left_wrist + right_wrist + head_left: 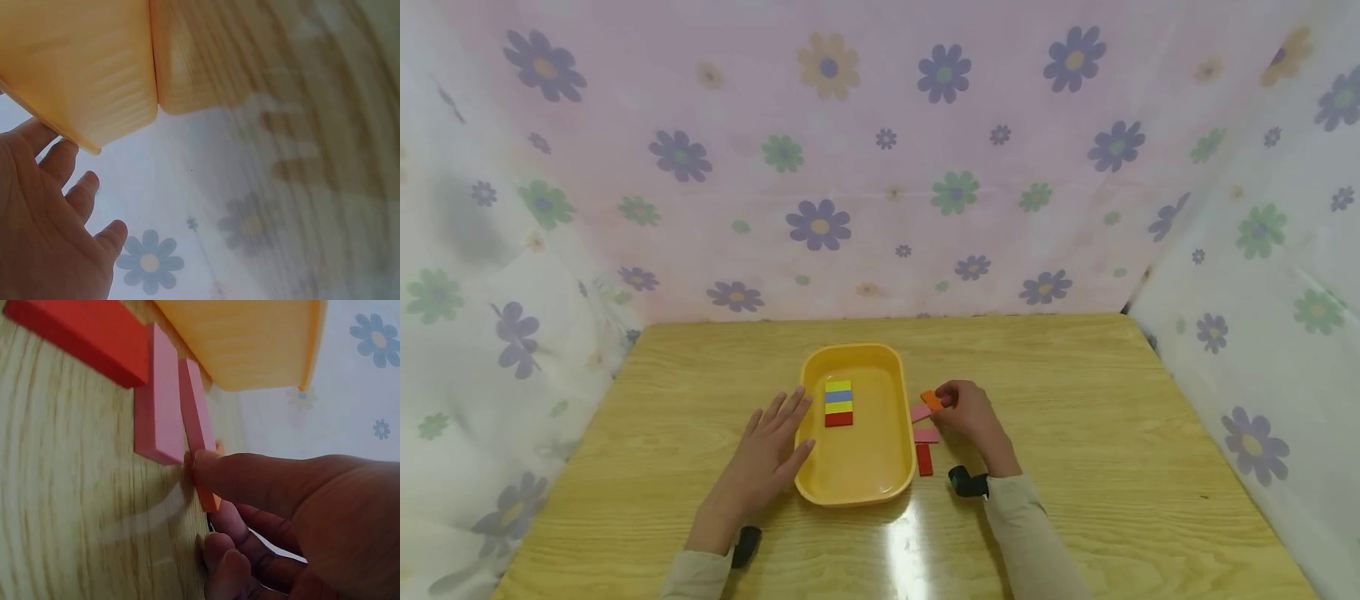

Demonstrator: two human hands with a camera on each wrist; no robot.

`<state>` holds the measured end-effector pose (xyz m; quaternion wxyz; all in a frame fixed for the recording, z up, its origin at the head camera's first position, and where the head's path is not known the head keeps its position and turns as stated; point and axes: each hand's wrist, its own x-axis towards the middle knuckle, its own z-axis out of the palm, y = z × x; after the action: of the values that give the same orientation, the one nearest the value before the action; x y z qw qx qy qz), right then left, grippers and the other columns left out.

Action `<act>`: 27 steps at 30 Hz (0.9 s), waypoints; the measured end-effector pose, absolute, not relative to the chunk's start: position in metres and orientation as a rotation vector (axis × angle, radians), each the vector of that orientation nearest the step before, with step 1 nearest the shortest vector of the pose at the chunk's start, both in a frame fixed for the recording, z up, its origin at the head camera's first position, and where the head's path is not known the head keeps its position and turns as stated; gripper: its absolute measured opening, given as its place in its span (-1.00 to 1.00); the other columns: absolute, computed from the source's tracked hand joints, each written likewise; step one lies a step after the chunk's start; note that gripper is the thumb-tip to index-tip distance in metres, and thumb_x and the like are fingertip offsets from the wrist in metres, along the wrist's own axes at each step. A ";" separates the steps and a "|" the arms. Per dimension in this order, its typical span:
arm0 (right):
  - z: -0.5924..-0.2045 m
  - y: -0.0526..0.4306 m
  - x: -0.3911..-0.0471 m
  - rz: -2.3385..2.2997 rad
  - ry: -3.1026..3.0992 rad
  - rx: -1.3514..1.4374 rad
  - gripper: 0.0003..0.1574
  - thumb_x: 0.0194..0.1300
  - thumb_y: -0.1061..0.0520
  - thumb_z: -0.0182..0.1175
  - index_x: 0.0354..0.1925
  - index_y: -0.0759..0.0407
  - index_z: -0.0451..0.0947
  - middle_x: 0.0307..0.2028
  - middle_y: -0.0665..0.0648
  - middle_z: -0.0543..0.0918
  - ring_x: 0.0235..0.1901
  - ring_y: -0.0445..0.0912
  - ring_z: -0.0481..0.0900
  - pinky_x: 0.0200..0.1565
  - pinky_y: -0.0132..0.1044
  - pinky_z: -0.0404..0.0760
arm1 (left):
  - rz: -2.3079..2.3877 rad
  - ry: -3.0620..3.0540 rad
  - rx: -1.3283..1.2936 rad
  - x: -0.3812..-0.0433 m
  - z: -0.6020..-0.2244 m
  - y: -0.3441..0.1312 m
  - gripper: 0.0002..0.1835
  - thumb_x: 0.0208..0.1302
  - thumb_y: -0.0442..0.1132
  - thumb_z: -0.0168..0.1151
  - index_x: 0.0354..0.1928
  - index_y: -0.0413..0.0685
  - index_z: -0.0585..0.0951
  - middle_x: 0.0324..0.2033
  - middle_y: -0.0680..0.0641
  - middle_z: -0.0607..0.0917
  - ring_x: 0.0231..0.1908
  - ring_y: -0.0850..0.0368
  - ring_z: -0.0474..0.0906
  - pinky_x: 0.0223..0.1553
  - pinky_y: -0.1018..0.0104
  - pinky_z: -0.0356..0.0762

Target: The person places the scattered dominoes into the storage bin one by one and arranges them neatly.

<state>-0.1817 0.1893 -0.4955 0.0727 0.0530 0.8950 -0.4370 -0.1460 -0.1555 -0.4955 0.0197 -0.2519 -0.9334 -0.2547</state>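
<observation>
Head view down onto tray (874, 454)

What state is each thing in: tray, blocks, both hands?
Yellow tray: upright on the table, holding four blocks.
Far yellow block, blue block, near yellow block, red block: in a row inside the tray.
Orange block: pinched.
Two pink blocks: beside the tray, outside it.
Loose red block: on the table, not held.
Left hand: spread, touching tray rim.
Right hand: pinching orange block.

Flower-printed sheeting (865, 175) encloses a wood-grain table (1075, 392) on three sides.
</observation>
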 end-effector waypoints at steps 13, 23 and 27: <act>-0.492 0.193 -0.182 -1.195 2.738 0.169 -0.63 0.18 0.24 0.41 -0.05 0.39 0.64 -0.23 0.22 0.69 -0.27 0.02 0.59 -0.09 -0.06 0.65 | -0.773 -2.859 -0.788 -0.146 -0.496 -0.157 -0.31 0.54 0.05 0.07 0.58 -0.05 0.22 0.58 -0.08 0.16 0.55 -0.29 0.03 0.43 -0.46 -0.08; -0.492 0.187 -0.181 -1.113 2.791 0.197 -0.71 0.15 0.24 0.43 -0.15 0.32 0.64 -0.30 0.17 0.66 -0.34 0.00 0.55 -0.20 -0.11 0.62 | -0.785 -2.899 -0.781 -0.146 -0.496 -0.157 -0.30 0.55 0.07 0.05 0.59 -0.02 0.18 0.60 -0.05 0.11 0.58 -0.21 -0.03 0.47 -0.41 -0.13; -0.495 0.185 -0.181 -1.133 2.788 0.188 -0.77 0.18 0.27 0.41 -0.18 0.33 0.64 -0.35 0.17 0.65 -0.39 -0.01 0.53 -0.27 -0.17 0.59 | -0.783 -2.902 -0.770 -0.145 -0.496 -0.157 -0.30 0.56 0.08 0.03 0.59 -0.02 0.19 0.60 -0.04 0.11 0.57 -0.23 -0.01 0.47 -0.41 -0.13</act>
<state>-0.1810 0.1846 -0.4948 0.0634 0.0622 0.9228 -0.3750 -0.1452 -0.1574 -0.4956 0.0195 -0.2482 -0.9350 -0.2524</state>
